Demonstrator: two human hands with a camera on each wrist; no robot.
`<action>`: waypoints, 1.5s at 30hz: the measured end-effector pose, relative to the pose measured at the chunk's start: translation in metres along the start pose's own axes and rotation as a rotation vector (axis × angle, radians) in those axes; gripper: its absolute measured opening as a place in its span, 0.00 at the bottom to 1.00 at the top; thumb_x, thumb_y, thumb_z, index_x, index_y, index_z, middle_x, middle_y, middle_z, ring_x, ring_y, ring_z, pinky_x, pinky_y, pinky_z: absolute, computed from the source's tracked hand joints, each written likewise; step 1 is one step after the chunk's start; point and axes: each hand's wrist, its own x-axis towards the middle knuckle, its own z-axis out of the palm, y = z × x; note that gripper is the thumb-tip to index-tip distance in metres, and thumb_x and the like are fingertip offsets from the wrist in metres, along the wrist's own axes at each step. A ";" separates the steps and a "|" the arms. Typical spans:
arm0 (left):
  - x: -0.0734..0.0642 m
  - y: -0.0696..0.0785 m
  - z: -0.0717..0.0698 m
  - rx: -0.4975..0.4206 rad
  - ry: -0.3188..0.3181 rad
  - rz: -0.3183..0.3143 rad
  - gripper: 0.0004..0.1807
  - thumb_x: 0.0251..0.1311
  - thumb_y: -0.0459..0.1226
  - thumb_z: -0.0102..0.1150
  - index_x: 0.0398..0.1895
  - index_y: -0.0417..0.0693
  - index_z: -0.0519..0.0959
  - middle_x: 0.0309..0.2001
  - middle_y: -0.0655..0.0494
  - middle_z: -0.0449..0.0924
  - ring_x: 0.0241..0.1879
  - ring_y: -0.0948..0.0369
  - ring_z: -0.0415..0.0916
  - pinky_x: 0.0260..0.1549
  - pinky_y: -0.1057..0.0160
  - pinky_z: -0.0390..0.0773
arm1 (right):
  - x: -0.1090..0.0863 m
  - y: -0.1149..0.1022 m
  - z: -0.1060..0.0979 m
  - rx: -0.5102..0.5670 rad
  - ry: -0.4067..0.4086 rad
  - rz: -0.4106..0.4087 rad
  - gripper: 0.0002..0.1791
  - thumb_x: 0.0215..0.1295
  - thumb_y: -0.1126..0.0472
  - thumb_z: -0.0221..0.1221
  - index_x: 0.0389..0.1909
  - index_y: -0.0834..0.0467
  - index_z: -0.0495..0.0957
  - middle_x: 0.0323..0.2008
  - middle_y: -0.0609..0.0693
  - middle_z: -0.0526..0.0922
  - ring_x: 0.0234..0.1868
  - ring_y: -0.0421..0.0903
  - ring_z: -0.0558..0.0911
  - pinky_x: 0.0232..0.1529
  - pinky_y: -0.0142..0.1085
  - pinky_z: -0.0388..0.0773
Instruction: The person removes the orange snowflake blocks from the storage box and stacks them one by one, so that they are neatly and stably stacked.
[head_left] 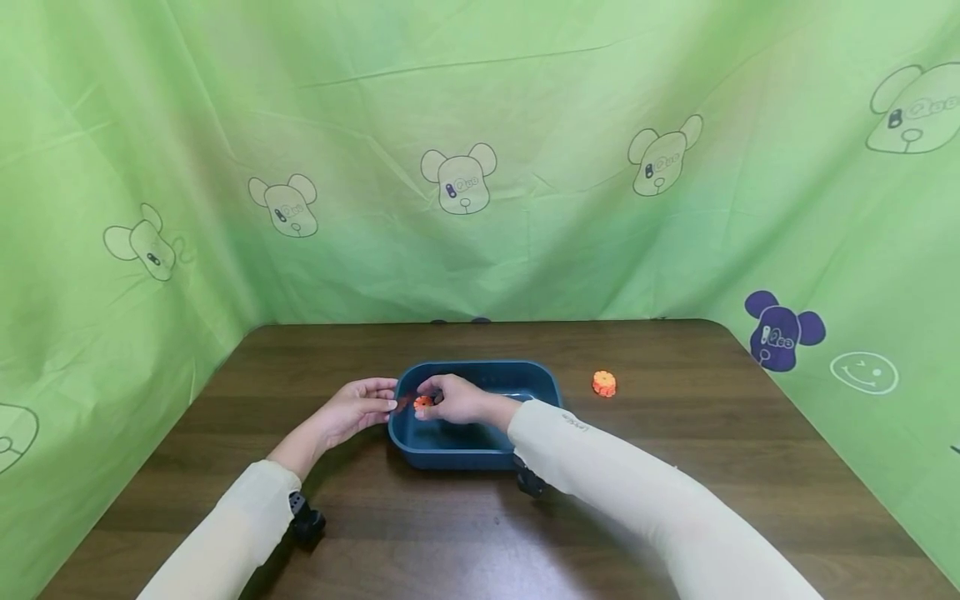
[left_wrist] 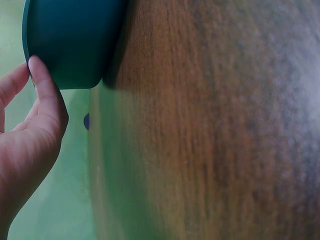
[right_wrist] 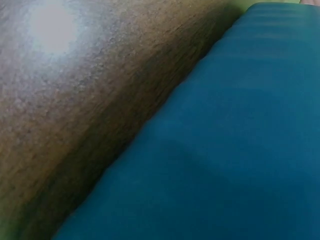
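A dark blue rectangular plastic basin (head_left: 472, 458) sits on the table. My left hand (head_left: 356, 408) is at its left end, pinching the rim; in the left wrist view a fingertip lies against the outer wall of the basin (left_wrist: 75, 45). Inside the basin, near that same end, my right hand (head_left: 461, 400) reaches down with an orange scalloped piece (head_left: 423, 402) between thumb and fingers. The right wrist view shows only the outer side of the basin (right_wrist: 225, 125), with that hand's fingers hidden.
A second orange scalloped piece (head_left: 604, 383), round like a thick flower, lies on the brown wooden table (head_left: 420, 533) to the right of the basin. Green cloth (head_left: 525, 250) printed with bear heads hangs behind and at both sides of the table.
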 end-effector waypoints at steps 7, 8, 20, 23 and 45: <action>-0.001 -0.001 0.001 -0.004 0.004 0.000 0.28 0.67 0.27 0.53 0.68 0.27 0.60 0.51 0.40 0.75 0.44 0.59 0.79 0.43 0.65 0.80 | 0.002 0.000 0.000 -0.079 -0.069 0.042 0.31 0.63 0.55 0.65 0.65 0.59 0.70 0.59 0.54 0.74 0.53 0.48 0.76 0.59 0.43 0.71; -0.001 -0.001 0.001 -0.003 0.002 0.002 0.28 0.67 0.27 0.53 0.68 0.27 0.60 0.51 0.41 0.75 0.44 0.59 0.79 0.43 0.65 0.80 | 0.002 -0.001 0.000 -0.086 -0.072 0.044 0.31 0.63 0.55 0.65 0.65 0.59 0.70 0.59 0.54 0.74 0.53 0.48 0.76 0.59 0.43 0.70; 0.001 -0.003 0.001 -0.005 0.017 0.005 0.28 0.66 0.26 0.53 0.68 0.27 0.60 0.46 0.47 0.76 0.40 0.61 0.78 0.42 0.66 0.80 | 0.004 0.000 0.002 -0.097 -0.069 0.052 0.24 0.60 0.67 0.66 0.58 0.59 0.76 0.52 0.50 0.77 0.48 0.46 0.75 0.58 0.41 0.71; 0.001 -0.003 0.001 -0.004 0.016 0.007 0.28 0.66 0.26 0.53 0.68 0.27 0.60 0.47 0.46 0.76 0.39 0.62 0.78 0.42 0.66 0.80 | 0.005 0.001 0.002 -0.106 -0.064 0.044 0.23 0.59 0.68 0.67 0.57 0.59 0.77 0.49 0.50 0.77 0.47 0.46 0.75 0.57 0.41 0.71; 0.002 -0.004 -0.001 -0.007 -0.001 0.019 0.30 0.66 0.27 0.54 0.68 0.26 0.58 0.45 0.48 0.75 0.39 0.63 0.77 0.42 0.66 0.79 | 0.005 0.001 0.006 -0.228 -0.039 -0.034 0.18 0.58 0.67 0.68 0.51 0.58 0.83 0.43 0.49 0.79 0.43 0.45 0.74 0.51 0.38 0.74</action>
